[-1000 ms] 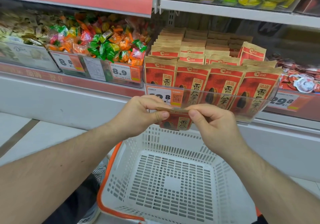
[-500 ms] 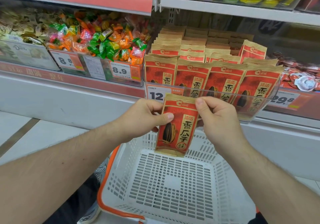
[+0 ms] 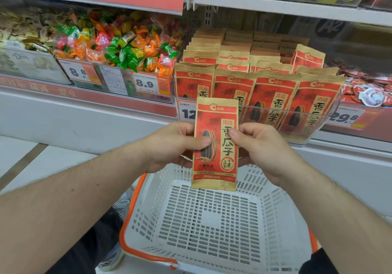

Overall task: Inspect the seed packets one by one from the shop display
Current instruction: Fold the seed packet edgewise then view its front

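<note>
Hands meet at mid-frame: the left hand and the right hand each pinch a side edge of one red sunflower seed packet, thumbs on its front, holding it upright and facing the camera above a white shopping basket. Beyond it, matching packets stand in rows in a clear shelf bin, with wrapped candies to the far left.

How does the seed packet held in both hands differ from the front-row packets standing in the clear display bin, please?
The held packet is pinched at its sides by the left hand and right hand, above the basket; the front-row packets stand in the bin. The held one shows its whole front; theirs is partly behind the bin wall. Both share the red-and-gold design.
</note>
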